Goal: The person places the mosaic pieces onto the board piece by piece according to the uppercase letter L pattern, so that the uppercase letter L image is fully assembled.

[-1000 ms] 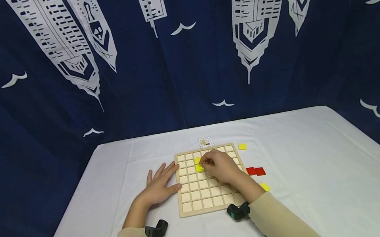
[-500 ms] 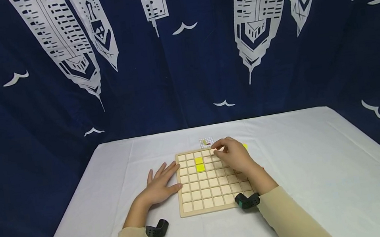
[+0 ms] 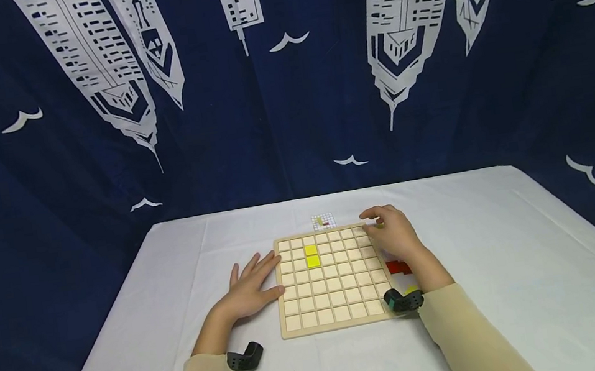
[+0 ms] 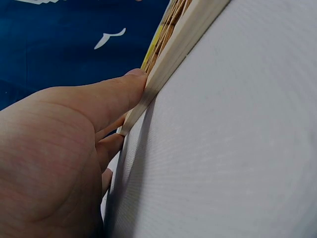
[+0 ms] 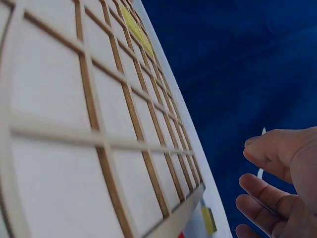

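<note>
A wooden grid board [image 3: 344, 328] lies flat on the white table, with two yellow square tiles [image 3: 313, 261] in neighbouring cells of one column. My left hand [image 3: 248, 292] rests at the board's left edge, fingers spread; in the left wrist view its thumb [image 4: 114, 99] touches the side of the frame. Over the far right corner hovers my right hand [image 3: 394, 234], thumb and fingers apart, with nothing between them. The right wrist view shows a loose yellow tile [image 5: 209, 220] off the board's edge. In the head view the right hand hides that spot.
Red tiles [image 3: 397, 267] lie right of the board, partly behind the right forearm, with another yellow tile [image 3: 411, 289] nearer. A small printed grid card [image 3: 323, 221] lies beyond the far edge. A dark blue curtain [image 3: 266, 120] hangs behind the table.
My right hand has left the yellow tiles on the board and moved right to the far right corner, its fingers parting. The left hand has stayed in place.
</note>
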A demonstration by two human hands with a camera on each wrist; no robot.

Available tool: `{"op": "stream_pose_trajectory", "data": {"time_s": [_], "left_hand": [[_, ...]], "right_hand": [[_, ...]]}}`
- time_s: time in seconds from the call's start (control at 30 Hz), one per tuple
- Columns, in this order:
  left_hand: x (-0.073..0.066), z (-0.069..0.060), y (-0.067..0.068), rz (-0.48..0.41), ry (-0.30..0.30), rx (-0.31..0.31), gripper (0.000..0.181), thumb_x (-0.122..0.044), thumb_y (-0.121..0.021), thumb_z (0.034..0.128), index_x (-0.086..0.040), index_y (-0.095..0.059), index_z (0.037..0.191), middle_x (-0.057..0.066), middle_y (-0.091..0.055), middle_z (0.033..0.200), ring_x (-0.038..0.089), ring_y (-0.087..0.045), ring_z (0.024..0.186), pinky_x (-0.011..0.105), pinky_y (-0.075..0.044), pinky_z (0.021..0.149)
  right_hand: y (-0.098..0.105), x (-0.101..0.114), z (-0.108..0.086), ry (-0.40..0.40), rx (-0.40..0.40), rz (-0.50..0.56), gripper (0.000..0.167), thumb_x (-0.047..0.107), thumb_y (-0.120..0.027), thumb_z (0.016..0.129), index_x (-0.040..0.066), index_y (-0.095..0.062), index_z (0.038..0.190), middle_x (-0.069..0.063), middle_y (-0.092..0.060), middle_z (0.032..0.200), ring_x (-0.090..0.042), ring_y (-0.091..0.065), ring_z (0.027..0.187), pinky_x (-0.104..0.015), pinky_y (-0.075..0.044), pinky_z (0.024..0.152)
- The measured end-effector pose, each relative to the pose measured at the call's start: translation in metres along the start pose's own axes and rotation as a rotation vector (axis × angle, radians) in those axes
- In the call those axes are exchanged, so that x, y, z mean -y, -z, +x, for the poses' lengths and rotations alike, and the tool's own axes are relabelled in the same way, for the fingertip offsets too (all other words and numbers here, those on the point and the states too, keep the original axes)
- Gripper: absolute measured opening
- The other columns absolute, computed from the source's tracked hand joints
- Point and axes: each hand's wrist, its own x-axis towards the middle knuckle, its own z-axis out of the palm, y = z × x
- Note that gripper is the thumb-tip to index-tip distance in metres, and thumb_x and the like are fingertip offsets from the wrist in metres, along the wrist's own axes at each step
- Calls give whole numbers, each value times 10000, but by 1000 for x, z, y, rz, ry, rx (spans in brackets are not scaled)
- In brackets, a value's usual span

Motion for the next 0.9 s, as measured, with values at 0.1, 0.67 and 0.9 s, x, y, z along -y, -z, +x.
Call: {"op": "stream_pose_trajectory", "data": {"time_s": [0.1,0.67,0.9], "left_hand": [[1,0,0,5,-2,4,687,-434,-622,957,-227,-365,1560,-11,-240,1675,308,-62,1582,643,139,1209],[-1,0,1,-4,-8,8,684,-423,-622,959,-217,-366,1560,-6,-238,1676,314,-58,1582,646,137,1209],[1,1,0,2,-7,4,687,-427,-626,956,-224,-367,1559,-12,-239,1675,313,-62,1582,647,133,1210]], "right_hand": [[2,-10,2,-25,5,-1,319,186,-633,960,66,-654,1255,-218,-595,1296,-398,-573,1181,-537,-478,988],[-2,-40,5,-118,23,-44,436,91,-627,923,-8,-592,1346,-266,-539,1381,-422,-496,1241,-555,-403,1091],[-4,-40,4,-128,12,-29,334,47,-648,899,-23,-674,1225,-276,-543,1340,-422,-492,1234,-557,-393,1094]]}}
